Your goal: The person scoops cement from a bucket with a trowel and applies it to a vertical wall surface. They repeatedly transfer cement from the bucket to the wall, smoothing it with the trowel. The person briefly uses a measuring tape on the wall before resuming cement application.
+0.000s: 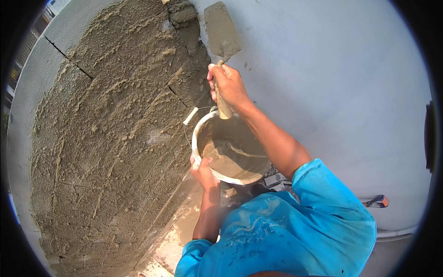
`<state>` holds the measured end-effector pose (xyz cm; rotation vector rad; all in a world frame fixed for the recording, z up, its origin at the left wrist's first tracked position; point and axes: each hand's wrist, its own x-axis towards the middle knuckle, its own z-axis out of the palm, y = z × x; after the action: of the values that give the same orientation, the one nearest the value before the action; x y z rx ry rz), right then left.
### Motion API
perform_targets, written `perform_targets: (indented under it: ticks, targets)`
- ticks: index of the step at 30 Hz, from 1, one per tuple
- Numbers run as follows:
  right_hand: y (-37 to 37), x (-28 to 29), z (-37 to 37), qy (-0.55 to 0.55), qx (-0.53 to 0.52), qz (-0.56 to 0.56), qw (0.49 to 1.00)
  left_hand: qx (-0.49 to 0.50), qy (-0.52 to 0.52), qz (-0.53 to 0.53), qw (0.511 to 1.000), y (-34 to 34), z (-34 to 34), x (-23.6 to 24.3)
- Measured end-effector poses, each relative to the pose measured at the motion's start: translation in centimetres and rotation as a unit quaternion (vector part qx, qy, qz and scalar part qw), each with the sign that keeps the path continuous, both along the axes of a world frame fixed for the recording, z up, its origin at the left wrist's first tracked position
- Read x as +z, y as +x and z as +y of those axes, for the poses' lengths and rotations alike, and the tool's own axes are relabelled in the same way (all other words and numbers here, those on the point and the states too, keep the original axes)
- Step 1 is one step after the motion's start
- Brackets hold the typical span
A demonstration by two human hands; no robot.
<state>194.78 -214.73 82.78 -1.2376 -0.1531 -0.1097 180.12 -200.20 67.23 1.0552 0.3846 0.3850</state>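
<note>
My right hand (227, 85) is closed around the wooden handle of a mortar-coated trowel (222, 34), its blade raised above the bucket near the corner where the rough render meets the smooth pale wall. My left hand (201, 171) grips the near-left rim of a white bucket (197, 138) held in front of my body. Grey wet mortar (221, 161) lies inside it, and its wire handle (190, 115) with a white grip rests out to the left side.
A wall of rough grey mortar (106, 129) fills the left, with bare blockwork (57, 37) along its edge. A smooth pale wall (346, 92) is on the right. An orange-and-dark handled tool (378, 201), a pipe (394, 233) and rubble (277, 180) show low down at the right and centre.
</note>
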Motion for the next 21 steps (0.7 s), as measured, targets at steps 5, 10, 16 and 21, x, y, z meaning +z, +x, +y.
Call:
perform_targets:
  ticks: [5, 10, 16, 21]
  targets:
    - [9.1, 0.9, 4.1, -0.120, -0.196, -0.070, 0.971, 0.006, -0.032, 0.041, 0.999, -3.4, 0.8, 2.2]
    - [9.7, 1.8, 7.3, -0.191, -0.290, -0.066, 0.935, 0.021, -0.024, 0.052, 0.998, -6.4, 2.6, 1.8]
    - [11.3, 2.2, 11.8, -0.021, -0.237, -0.041, 0.970, 0.012, -0.037, 0.050, 0.998, -7.2, 2.9, 2.1]
    - [5.4, 7.0, 13.2, 0.245, -0.028, 0.019, 0.969, -0.009, -0.029, 0.069, 0.997, -7.4, 3.0, 3.3]
